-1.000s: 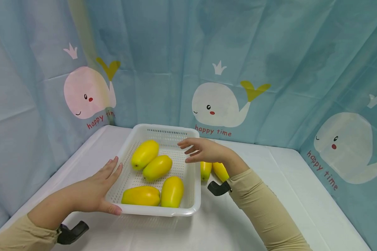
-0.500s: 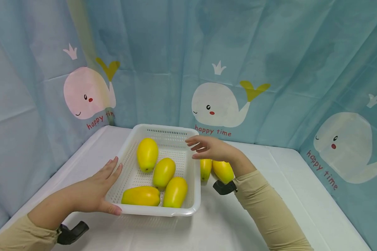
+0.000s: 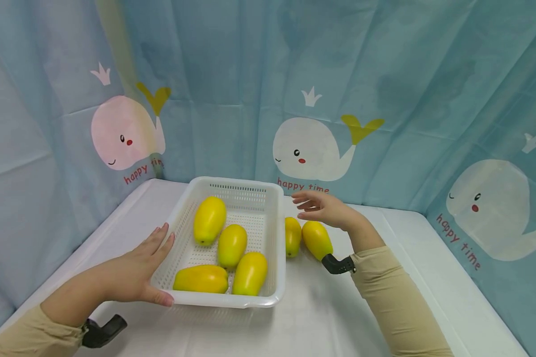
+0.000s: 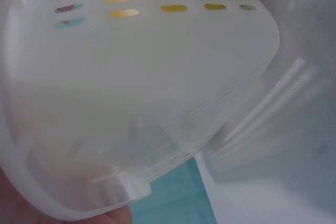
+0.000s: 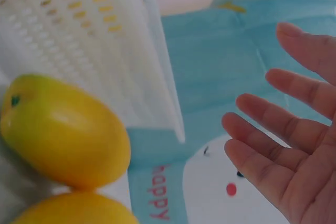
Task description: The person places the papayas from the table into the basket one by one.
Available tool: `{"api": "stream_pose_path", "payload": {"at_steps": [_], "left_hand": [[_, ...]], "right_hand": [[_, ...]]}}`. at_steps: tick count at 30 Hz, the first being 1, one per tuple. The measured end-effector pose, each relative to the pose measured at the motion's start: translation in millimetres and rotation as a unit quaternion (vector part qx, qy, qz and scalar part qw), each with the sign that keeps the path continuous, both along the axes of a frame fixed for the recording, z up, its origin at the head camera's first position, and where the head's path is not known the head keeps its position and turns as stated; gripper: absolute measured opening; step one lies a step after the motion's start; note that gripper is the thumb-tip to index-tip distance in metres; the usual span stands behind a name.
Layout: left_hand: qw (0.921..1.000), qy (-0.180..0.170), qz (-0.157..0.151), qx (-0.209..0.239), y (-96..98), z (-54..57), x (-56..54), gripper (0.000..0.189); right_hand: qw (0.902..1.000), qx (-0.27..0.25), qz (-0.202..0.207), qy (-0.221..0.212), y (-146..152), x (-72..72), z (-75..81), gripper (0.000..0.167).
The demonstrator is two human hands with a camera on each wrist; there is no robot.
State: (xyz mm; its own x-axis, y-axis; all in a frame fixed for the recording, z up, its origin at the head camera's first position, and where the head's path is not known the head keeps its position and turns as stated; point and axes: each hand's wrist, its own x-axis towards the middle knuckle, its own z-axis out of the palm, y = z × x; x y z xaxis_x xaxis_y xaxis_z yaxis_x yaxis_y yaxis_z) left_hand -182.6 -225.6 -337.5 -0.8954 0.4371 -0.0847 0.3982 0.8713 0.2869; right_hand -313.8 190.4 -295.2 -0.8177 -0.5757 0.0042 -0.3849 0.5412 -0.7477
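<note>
A white perforated plastic basket (image 3: 274, 270) holds several yellow, green-tinged oval fruits (image 3: 210, 220), papaya-like in shape. My left hand (image 3: 127, 272) rests against the basket's front left corner, fingers straight along the left side and thumb at the front rim. Under the basket's wall (image 4: 142, 66) in the left wrist view, a bit of that hand shows. My right hand (image 3: 323, 208) hovers right of the basket, fingers loosely spread and holding nothing. Two more such fruits lie below it, one beside the basket (image 3: 293, 237) and one farther right (image 3: 317, 240).
A white cloth covers the table (image 3: 384, 258). Blue curtains (image 3: 232, 89) with printed whales stand close behind the basket and along both sides. Each wrist carries a black camera mount, the right one (image 3: 338, 264) hanging low near the right fruit.
My right hand has moved from over the basket's right side to outside it, past the rim. Fruits in the basket rolled and settled, turning more upright in view. My left hand stays put.
</note>
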Motion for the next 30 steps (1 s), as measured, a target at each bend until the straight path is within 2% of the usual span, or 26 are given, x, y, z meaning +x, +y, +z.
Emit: {"api": "stream_pose_path", "payload": {"at_steps": [5, 10, 18, 24, 30], "left_hand": [[1.0, -0.002, -0.002, -0.002, 0.2, 1.5, 0.0, 0.131], [1.0, -0.006, 0.002, -0.003, 0.9, 0.7, -0.1, 0.131], [1.0, -0.006, 0.002, -0.001, 0.9, 0.5, 0.5, 0.131], [1.0, -0.002, 0.002, -0.004, 1.0, 0.1, 0.3, 0.132], [1.0, -0.002, 0.005, -0.006, 1.1, -0.5, -0.2, 0.131]], "right_hand": [[0.9992, 0.009, -0.039, 0.003, 15.5, -3.4, -8.7, 0.044], [0.9974, 0.031, -0.065, -0.004, 25.5, -8.3, -25.3, 0.044], [0.9931, 0.093, -0.069, -0.018, 31.4, -14.7, -54.4, 0.04], [0.9891, 0.128, -0.073, -0.01, 33.8, -14.5, -61.5, 0.04], [0.9834, 0.161, -0.082, -0.015, 43.8, -12.4, -63.7, 0.031]]}}
